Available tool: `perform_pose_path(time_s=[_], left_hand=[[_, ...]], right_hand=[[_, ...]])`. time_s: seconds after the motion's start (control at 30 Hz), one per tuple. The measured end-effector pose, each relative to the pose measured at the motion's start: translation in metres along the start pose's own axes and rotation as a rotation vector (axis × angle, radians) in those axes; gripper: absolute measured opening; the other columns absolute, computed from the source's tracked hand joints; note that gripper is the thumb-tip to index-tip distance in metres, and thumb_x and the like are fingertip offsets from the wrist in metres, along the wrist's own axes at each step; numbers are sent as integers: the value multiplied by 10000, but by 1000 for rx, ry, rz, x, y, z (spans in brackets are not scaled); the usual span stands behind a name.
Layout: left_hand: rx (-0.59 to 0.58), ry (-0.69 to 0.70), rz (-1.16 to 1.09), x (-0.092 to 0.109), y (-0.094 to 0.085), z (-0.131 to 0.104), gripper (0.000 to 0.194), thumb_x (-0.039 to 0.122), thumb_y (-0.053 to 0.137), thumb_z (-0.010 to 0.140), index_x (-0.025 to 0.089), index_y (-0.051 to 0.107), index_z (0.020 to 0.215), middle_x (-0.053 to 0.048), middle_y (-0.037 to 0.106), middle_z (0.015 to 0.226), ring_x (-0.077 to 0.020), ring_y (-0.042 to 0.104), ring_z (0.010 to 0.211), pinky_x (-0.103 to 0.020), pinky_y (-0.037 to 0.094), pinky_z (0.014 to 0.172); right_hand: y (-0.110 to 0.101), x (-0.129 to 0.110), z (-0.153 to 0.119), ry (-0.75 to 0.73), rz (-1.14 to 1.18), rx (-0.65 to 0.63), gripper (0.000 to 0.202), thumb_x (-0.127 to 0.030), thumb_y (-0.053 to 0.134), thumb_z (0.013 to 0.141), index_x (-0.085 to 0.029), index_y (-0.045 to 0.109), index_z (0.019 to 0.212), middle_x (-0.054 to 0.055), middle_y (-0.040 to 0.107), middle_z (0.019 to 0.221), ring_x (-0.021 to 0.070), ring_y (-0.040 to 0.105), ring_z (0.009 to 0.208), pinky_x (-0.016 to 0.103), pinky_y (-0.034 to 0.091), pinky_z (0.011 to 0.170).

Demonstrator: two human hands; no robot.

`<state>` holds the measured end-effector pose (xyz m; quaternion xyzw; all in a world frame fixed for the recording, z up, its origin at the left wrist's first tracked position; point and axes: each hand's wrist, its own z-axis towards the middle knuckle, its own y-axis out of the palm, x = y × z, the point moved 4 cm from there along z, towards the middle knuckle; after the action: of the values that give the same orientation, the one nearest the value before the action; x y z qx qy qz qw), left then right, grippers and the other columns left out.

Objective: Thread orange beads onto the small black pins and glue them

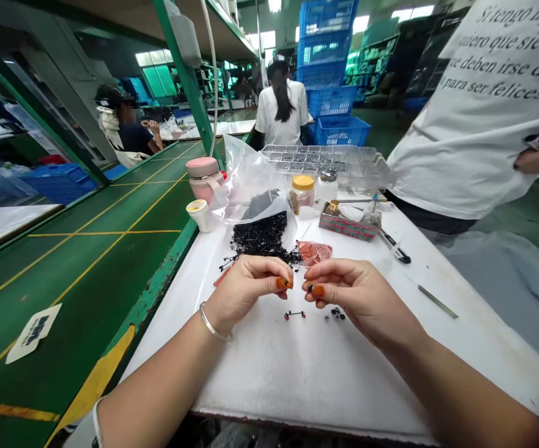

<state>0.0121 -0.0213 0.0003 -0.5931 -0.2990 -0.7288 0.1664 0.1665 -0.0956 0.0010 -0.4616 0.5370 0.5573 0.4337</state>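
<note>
My left hand (255, 283) is closed in a pinch over the white table (269, 373), thumb against forefinger. Opposite it, a small gap away, my right hand (348, 289) pinches too, with a tiny dark bit showing at its fingertips. What either pinch holds is too small to name. Below the hands lies a thin black rod with red-orange ends (295, 315), and beside it a few small black round pieces (337, 313). Behind my left hand a clear plastic bag (239, 168) spills a heap of black stemmed parts (260, 236). A small bag of orange-red pieces (314, 252) lies behind the fingertips.
A pink lidded cup (203, 177), a white tub (198, 214), a yellow-lidded jar (302, 191) and a patterned box (350, 221) stand farther back. A utility knife (394, 246) and a metal strip (437, 301) lie right. A green conveyor (111, 249) runs left; a person (479, 124) stands right.
</note>
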Motion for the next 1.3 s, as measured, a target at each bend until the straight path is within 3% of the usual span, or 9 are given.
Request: perform_pose_path(time_s=[0.13, 0.33, 0.6, 0.87, 1.1, 1.3], left_hand=[[65, 66, 196, 2, 3, -1, 79, 249, 731, 776, 188, 753, 730, -45, 657, 798, -130, 592, 720, -254, 488, 672], [167, 273, 558, 15, 8, -6, 82, 225, 694, 814, 243, 766, 781, -42, 693, 811, -155, 630, 780, -273, 507, 733], [215, 331, 711, 23, 12, -11, 76, 236, 702, 801, 252, 771, 776, -47, 736, 799, -189, 671, 763, -308, 545, 726], [274, 24, 342, 12, 1, -10, 62, 225, 790, 701, 211, 773, 759, -40, 750, 752, -155, 681, 654, -239, 553, 603], [263, -90, 215, 3, -6, -7, 78, 223, 776, 721, 168, 759, 773, -63, 748, 768, -156, 692, 675, -225, 550, 601], [247, -118, 138, 1, -8, -6, 84, 199, 801, 688, 169, 751, 748, -50, 752, 770, -139, 688, 670, -207, 540, 604]], right_hand=[[5, 0, -3, 27, 24, -31, 111, -232, 744, 755, -208, 721, 861, -5, 701, 809, 78, 617, 704, 190, 501, 638], [11, 8, -5, 118, 53, -48, 138, -283, 734, 753, -176, 696, 830, 2, 674, 730, 103, 622, 694, 223, 495, 643], [8, 10, -2, 91, 21, -7, 173, -303, 742, 730, -176, 699, 839, 12, 679, 784, 126, 644, 766, 244, 505, 659], [0, 4, -1, 54, 17, 78, 222, -305, 778, 702, -187, 710, 877, 21, 719, 812, 122, 668, 725, 237, 527, 638], [-4, 8, -1, 53, 27, 71, 164, -318, 782, 701, -202, 715, 796, 12, 721, 767, 140, 689, 752, 246, 539, 660], [-2, 10, -1, 100, 30, 61, 228, -284, 773, 715, -201, 716, 920, 39, 742, 856, 161, 708, 806, 238, 542, 649]])
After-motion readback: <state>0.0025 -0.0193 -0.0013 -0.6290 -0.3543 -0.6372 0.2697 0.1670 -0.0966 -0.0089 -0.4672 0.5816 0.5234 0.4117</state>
